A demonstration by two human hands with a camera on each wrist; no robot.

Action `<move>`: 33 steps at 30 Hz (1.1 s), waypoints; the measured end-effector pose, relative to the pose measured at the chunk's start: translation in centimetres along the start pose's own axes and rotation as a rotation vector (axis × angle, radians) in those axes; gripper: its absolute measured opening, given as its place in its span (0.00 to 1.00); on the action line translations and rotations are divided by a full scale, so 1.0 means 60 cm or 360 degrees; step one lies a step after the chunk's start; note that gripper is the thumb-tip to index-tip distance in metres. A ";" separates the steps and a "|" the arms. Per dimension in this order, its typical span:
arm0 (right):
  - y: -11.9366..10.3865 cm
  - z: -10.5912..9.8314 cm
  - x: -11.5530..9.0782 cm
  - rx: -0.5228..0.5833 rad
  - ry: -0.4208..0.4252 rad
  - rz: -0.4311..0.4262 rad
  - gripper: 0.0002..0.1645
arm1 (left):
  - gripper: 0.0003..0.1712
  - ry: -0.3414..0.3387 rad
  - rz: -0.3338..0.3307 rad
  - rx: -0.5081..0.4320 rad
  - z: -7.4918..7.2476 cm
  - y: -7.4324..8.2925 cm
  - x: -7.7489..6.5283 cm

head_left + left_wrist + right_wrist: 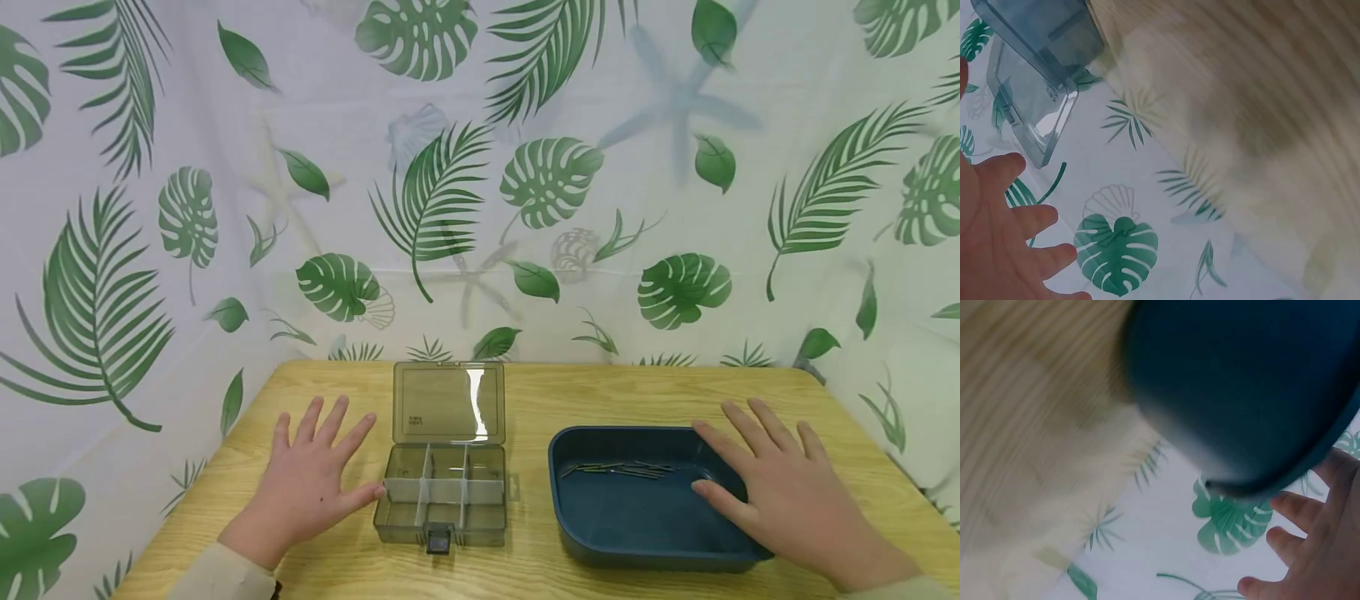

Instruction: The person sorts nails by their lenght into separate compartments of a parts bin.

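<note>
A smoky clear plastic compartment box (440, 536) stands on the table with its lid (435, 404) raised and its front latch hanging down. Just left of it, my left hand (307, 479) is spread, the thumb tip overlapping the box's left side in the head view. To the right sits a dark blue tray (630, 521) with several thin metal pieces, like drill bits (622, 471), lying toward its back. My right hand (787, 483) spreads its straight fingers over the tray's right rim. In the right wrist view those fingers (1297, 509) appear beside the tray's wall. Neither hand holds anything.
The wood-grain table (525, 575) carries both containers, with a strip of tabletop between them. Behind and at both sides hangs a white cloth (465, 333) printed with green leaves, reaching down to the table's edges.
</note>
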State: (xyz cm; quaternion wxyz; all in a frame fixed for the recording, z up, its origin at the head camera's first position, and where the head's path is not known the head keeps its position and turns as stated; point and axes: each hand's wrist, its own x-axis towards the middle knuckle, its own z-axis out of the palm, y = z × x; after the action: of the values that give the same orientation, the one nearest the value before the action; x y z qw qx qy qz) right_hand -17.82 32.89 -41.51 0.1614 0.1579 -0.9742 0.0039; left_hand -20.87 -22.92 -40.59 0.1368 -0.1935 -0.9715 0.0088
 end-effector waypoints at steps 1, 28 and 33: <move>-0.004 0.000 0.003 0.0032 0.0010 -0.0025 0.46 | 0.51 0.0000 -0.0002 -0.0034 0.001 0.002 0.000; -0.066 0.049 0.059 0.0566 -0.0529 -0.0028 0.28 | 0.38 -0.0332 -0.0749 -0.1884 0.052 0.032 0.024; -0.065 0.055 0.059 0.0593 -0.0568 -0.0017 0.27 | 0.39 -0.0406 -0.0685 -0.1999 0.063 0.030 0.023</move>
State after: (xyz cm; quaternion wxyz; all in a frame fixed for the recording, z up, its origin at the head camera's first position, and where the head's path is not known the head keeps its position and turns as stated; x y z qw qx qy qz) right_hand -20.83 27.90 -43.66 -0.0449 0.1882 -0.9689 0.1545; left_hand -22.46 -20.60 -44.00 -0.1187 -0.0360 -0.8176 -0.5623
